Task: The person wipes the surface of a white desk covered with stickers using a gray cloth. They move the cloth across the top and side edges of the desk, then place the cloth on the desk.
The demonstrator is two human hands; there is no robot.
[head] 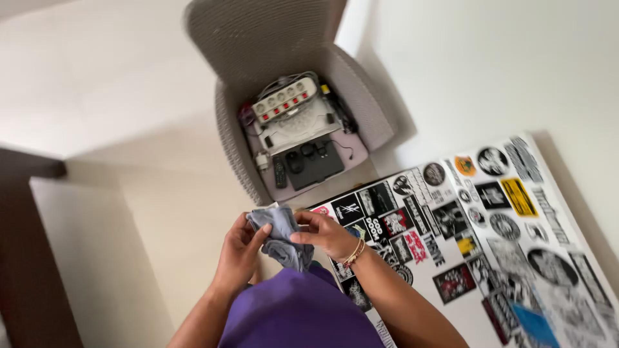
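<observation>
Both hands work a small grey cloth (pixel 280 235) in front of the chest, above the pale floor (pixel 161 219) and just left of a sticker-covered white surface (pixel 490 219).

**Hand state**
- The left hand (pixel 240 252) is partly closed, fingers curled against the left side of the cloth with the thumb pressing on its upper fold.
- The right hand (pixel 325 235) is closed in a pinch on the right edge of the cloth; bracelets (pixel 354 252) sit on its wrist.

**Position of the cloth**
- The cloth is bunched between the two hands, with one end hanging down toward the purple garment (pixel 296 309) the person wears. It touches nothing else.

**Handling properties (judged)**
- The fabric looks soft, light and limp: it drapes and creases with no stiffness.
- It appears neither fragile nor slippery; a light pinch should hold it.
- Best grip points are likely the edges or corners, one per hand, so the material can be spread or folded under tension. A grip on the bunched middle would probably only gather it further.

**Surroundings**
- A grey woven box (pixel 284 103) stands open on the floor beyond the hands, well apart from them.
- It holds a white power strip (pixel 284 98) with red switches, a dark flat device (pixel 316 164), a remote control (pixel 280 173) and cables
</observation>
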